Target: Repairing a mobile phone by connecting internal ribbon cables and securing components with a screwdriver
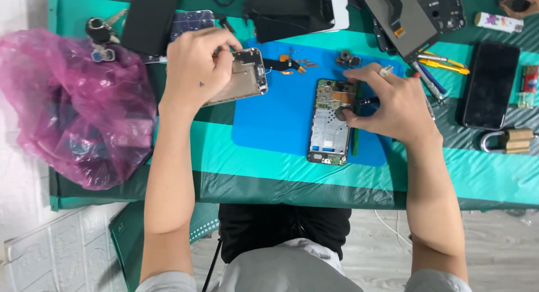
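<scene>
A crumpled pink bag [73, 106] sits at the far left of the worktop [477, 174], which is covered in a green striped sheet. Just beyond the bag lies a bunch of keys [101, 36], and beside them a black panel [150, 19] leaning over a patterned phone back [193, 22].

The left hand [193, 73] comes next. Its grip is closed on a gold phone frame [247, 76], fingers curled over the top edge and thumb underneath, holding it at the left edge of the blue mat [275, 123]. Just right of the frame, a flex cable [286, 64] with orange tabs lies on the mat, and beyond it, off the mat, a cracked screen [292, 11].

Near the mat's middle an opened phone [331, 123] lies flat, its circuit board and metal plate showing. The right hand [393, 101] rests at the phone's upper right corner, fingertips pinched narrow around a small dark tool [368, 101] whose tip touches the phone. Small camera parts [348, 59] lie just above.

Farther right are another screen assembly [401, 17], pens [443, 64], a black phone [490, 84], a white lighter [498, 22], a red lighter [529, 84] and a padlock [508, 140]. Another person's hand [519, 3] shows at the top right corner.
</scene>
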